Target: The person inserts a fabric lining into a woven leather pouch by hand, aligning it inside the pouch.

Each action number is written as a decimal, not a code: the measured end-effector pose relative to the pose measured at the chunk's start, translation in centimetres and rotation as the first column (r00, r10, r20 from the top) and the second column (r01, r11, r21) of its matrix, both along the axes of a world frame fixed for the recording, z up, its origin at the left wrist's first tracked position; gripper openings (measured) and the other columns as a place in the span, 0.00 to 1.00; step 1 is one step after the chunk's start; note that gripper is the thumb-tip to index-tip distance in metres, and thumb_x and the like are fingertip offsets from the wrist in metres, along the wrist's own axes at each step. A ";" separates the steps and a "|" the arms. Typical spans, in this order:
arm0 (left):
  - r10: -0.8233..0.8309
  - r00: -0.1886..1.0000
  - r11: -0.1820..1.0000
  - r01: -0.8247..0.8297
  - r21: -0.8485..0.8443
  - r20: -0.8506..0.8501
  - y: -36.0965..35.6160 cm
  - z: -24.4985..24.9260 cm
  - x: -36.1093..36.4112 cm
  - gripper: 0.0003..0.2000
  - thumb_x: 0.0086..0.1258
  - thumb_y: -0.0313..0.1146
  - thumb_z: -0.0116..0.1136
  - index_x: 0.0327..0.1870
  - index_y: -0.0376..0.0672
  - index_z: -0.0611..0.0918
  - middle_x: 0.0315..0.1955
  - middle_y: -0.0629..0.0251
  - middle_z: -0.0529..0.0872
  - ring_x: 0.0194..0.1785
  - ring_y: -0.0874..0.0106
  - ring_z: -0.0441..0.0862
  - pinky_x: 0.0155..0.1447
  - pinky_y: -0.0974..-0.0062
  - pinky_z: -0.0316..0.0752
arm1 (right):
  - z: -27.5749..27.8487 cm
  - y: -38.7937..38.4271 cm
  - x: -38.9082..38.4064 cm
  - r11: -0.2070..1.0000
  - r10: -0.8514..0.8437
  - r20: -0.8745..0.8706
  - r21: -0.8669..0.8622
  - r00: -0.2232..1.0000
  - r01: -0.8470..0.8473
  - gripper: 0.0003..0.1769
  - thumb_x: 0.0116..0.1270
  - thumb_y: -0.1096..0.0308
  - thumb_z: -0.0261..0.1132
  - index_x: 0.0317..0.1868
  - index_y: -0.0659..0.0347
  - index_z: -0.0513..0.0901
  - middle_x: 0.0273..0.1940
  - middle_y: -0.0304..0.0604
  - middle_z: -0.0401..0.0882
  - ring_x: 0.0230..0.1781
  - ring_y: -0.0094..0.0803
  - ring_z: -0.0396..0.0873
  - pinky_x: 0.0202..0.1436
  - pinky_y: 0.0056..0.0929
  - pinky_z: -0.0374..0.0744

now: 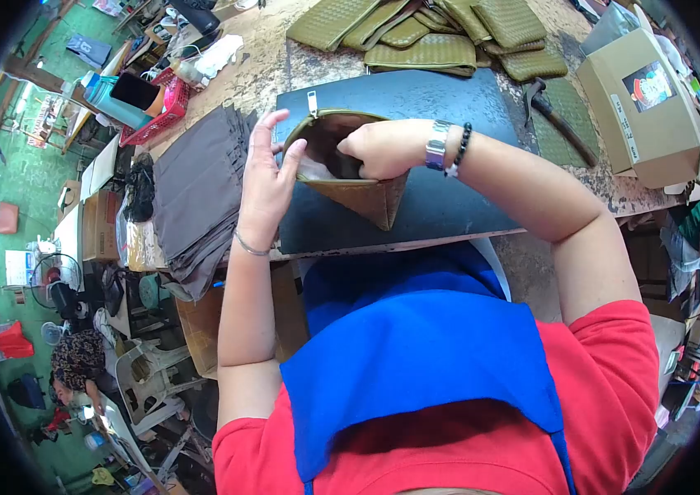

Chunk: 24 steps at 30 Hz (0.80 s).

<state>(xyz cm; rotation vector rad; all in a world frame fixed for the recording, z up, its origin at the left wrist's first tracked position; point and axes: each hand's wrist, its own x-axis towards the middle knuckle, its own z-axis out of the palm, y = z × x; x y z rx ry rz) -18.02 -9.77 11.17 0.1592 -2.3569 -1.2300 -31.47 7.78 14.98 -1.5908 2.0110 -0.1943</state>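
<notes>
An olive-brown zip pouch (358, 202) stands with its mouth open above a dark board (449, 206), a zipper pull at its upper left. My left hand (269, 169) is at the pouch's left rim, fingers apart, the thumb against the edge. My right hand (387, 150) reaches into the opening with its fingers curled. Whatever those fingertips hold, if anything, is hidden inside. A pale patch of lining shows within the pouch.
Dark cloth pieces (201, 177) are stacked on the left. Behind lie woven olive pouches (420, 54). A hammer (560, 124) and a cardboard box (647, 107) are on the right. A red basket (170, 106) stands back left. A person (77, 363) is at lower left.
</notes>
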 end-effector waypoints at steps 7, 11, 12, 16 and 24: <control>0.160 0.976 0.962 -0.121 -0.245 0.149 2.7 4.2 0.5 0.16 0.67 0.44 0.66 0.40 0.38 0.85 0.46 0.47 0.85 0.55 0.54 0.83 0.55 0.64 0.78 | 1.2 -0.3 2.6 0.969 -0.057 0.136 -0.233 0.989 0.087 0.17 0.63 0.64 0.56 0.44 0.72 0.78 0.35 0.66 0.83 0.39 0.59 0.83 0.49 0.51 0.80; 0.234 0.954 0.942 -0.175 -0.287 0.185 2.7 4.5 0.1 0.13 0.66 0.39 0.66 0.40 0.36 0.86 0.39 0.52 0.88 0.46 0.59 0.87 0.52 0.67 0.78 | 0.6 0.4 2.0 0.910 0.064 0.085 -0.414 0.994 -0.023 0.18 0.68 0.62 0.52 0.40 0.70 0.80 0.32 0.63 0.83 0.36 0.60 0.82 0.45 0.51 0.79; 0.242 0.957 0.930 -0.182 -0.319 0.161 2.5 4.2 0.0 0.13 0.65 0.38 0.66 0.40 0.36 0.86 0.37 0.53 0.89 0.43 0.62 0.88 0.52 0.69 0.79 | -0.2 0.1 1.7 0.863 0.061 0.077 -0.505 0.995 -0.014 0.16 0.69 0.63 0.55 0.37 0.69 0.81 0.33 0.60 0.83 0.36 0.58 0.82 0.44 0.49 0.79; 0.223 0.972 0.876 -0.167 -0.453 0.073 1.4 2.7 -0.3 0.12 0.63 0.38 0.67 0.40 0.37 0.87 0.40 0.53 0.89 0.44 0.59 0.88 0.51 0.68 0.80 | 1.0 0.3 1.7 0.773 -0.166 0.128 -0.598 0.978 0.209 0.09 0.62 0.67 0.66 0.38 0.64 0.82 0.35 0.56 0.85 0.37 0.52 0.84 0.44 0.42 0.81; 0.266 0.952 0.871 -0.169 -0.462 0.152 3.4 4.6 -0.2 0.16 0.62 0.44 0.68 0.38 0.37 0.87 0.41 0.54 0.88 0.45 0.55 0.87 0.52 0.64 0.80 | -0.4 0.4 1.2 0.623 -0.222 0.215 -0.719 0.951 0.308 0.21 0.55 0.74 0.69 0.52 0.61 0.79 0.30 0.48 0.83 0.33 0.44 0.84 0.39 0.36 0.81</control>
